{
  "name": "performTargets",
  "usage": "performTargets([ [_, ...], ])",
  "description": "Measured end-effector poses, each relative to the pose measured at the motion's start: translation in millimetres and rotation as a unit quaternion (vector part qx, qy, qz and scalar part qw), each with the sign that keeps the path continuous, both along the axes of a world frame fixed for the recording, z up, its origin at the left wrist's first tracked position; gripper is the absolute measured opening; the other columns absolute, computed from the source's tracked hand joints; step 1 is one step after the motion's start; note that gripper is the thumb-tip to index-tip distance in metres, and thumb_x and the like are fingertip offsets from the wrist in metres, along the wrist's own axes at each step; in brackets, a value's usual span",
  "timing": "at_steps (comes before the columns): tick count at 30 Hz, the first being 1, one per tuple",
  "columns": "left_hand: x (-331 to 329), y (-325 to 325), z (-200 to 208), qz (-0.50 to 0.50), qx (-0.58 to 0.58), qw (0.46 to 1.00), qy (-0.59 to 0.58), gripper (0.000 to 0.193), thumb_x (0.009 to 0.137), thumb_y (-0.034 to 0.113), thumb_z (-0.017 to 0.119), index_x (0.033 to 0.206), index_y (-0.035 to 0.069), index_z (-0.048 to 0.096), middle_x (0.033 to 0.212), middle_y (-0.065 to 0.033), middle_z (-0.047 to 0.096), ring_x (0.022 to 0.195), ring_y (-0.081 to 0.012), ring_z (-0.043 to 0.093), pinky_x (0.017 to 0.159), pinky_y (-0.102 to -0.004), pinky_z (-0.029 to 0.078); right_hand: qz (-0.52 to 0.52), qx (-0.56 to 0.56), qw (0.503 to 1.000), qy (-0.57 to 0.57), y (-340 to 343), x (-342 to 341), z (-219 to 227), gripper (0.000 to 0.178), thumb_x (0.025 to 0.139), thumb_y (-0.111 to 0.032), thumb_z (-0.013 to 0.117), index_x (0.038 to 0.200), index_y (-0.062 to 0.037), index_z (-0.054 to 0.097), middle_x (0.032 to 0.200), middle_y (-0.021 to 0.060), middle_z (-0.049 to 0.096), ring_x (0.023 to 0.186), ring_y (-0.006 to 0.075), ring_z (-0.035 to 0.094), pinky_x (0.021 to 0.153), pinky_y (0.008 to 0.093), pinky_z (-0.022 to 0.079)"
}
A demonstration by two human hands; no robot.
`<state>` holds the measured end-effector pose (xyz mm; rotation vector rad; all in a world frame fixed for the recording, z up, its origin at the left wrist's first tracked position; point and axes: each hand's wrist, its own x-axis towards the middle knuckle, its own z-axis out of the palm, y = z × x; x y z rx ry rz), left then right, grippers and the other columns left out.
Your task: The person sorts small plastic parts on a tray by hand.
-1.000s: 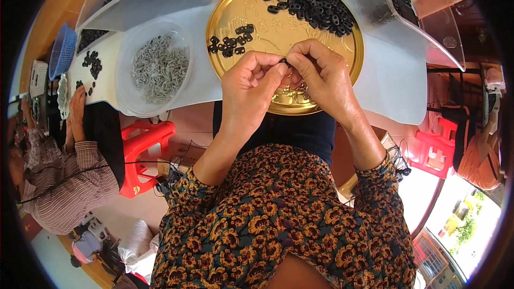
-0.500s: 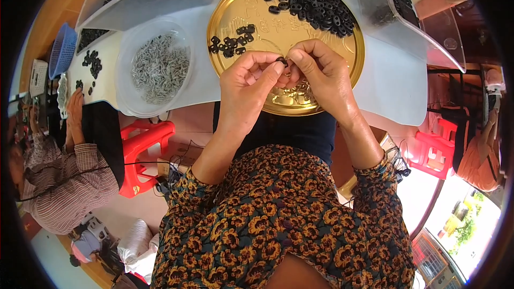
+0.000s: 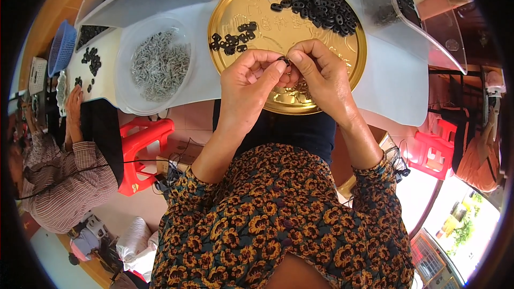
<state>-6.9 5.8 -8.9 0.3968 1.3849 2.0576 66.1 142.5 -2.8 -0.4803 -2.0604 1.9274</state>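
Observation:
Over the near part of a round gold tray (image 3: 225, 16), my left hand (image 3: 249, 83) pinches a small black plastic piece (image 3: 284, 61) between thumb and fingertips. My right hand (image 3: 324, 77) is closed, thumb against fingers, touching the right end of that piece; whatever it grips is hidden. At the tray's far right is a pile of black oval pieces with holes (image 3: 316, 5). A smaller cluster of black pieces (image 3: 233, 40) sits on its left side. Shiny small metal bits (image 3: 301, 91) lie below my hands, partly covered.
A clear bowl (image 3: 124, 88) of silver screws (image 3: 160, 67) stands left of the tray. Clear bins (image 3: 155, 5) of black pieces flank the table's far side. At the left, another person's hand (image 3: 74, 104) is near loose black pieces. Red stools (image 3: 142, 139) stand below.
My hands keep nearly the same pinch, with only slight finger movement at the black piece. At the left, the other person's hand has shifted slightly.

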Motion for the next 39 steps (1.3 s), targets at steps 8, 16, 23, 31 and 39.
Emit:
performTargets([
  [8,2.6,2.9,-6.4,0.013,-0.011,1.0,0.013,0.009,0.09,-0.002,0.059,0.099,-0.006,0.057,0.087,-0.0118,0.066,0.077,-0.0139,0.067,0.071,-0.0248,0.057,-0.016,0.105,0.994,0.013,-3.8,0.2,-5.5,0.012,0.092,-0.008,0.06,0.092,0.0035,0.06,0.075,0.0073,0.065,0.066,0.0093,0.063,0.057,0.0238,0.052],
  [16,0.8,4.6,-2.1,0.008,0.009,1.0,0.014,0.009,0.09,-0.002,0.06,0.099,-0.005,0.058,0.088,-0.009,0.066,0.074,-0.0119,0.065,0.068,-0.0224,0.055,-0.027,0.075,0.997,0.01,-0.8,0.7,-8.0,0.011,0.091,-0.008,0.061,0.093,0.003,0.061,0.072,0.008,0.064,0.063,0.0093,0.062,0.056,0.0229,0.051],
  [23,-5.3,-1.3,5.2,-0.026,-0.013,0.999,0.023,0.013,0.09,0.003,0.062,0.102,-0.004,0.06,0.088,-0.0067,0.065,0.074,-0.0101,0.063,0.069,-0.0215,0.053,0.025,0.179,0.983,0.021,20.4,7.3,6.7,0.011,0.092,-0.01,0.06,0.096,0.0006,0.06,0.078,0.0115,0.064,0.066,0.019,0.062,0.059,0.0293,0.049],
  [31,-5.4,-4.0,7.2,-0.035,-0.04,0.999,0.013,0.013,0.09,0.004,0.062,0.1,-0.004,0.06,0.088,-0.0065,0.065,0.073,-0.0093,0.062,0.067,-0.0208,0.052,0.1,0.37,0.917,0.109,28.8,3.4,16.8,0.012,0.085,-0.01,0.065,0.093,-0.0049,0.058,0.086,0.0128,0.059,0.077,0.0354,0.061,0.065,0.0399,0.05],
  [39,-2.4,-3.8,9.6,-0.033,-0.04,0.998,0.038,0.011,0.09,0.003,0.062,0.099,-0.004,0.06,0.087,-0.0061,0.065,0.072,-0.0092,0.062,0.067,-0.0209,0.052,0.103,0.348,0.929,0.078,20.2,4.4,18.9,0.01,0.087,-0.009,0.062,0.092,-0.0027,0.057,0.083,0.0145,0.058,0.074,0.0364,0.061,0.064,0.0415,0.049],
])
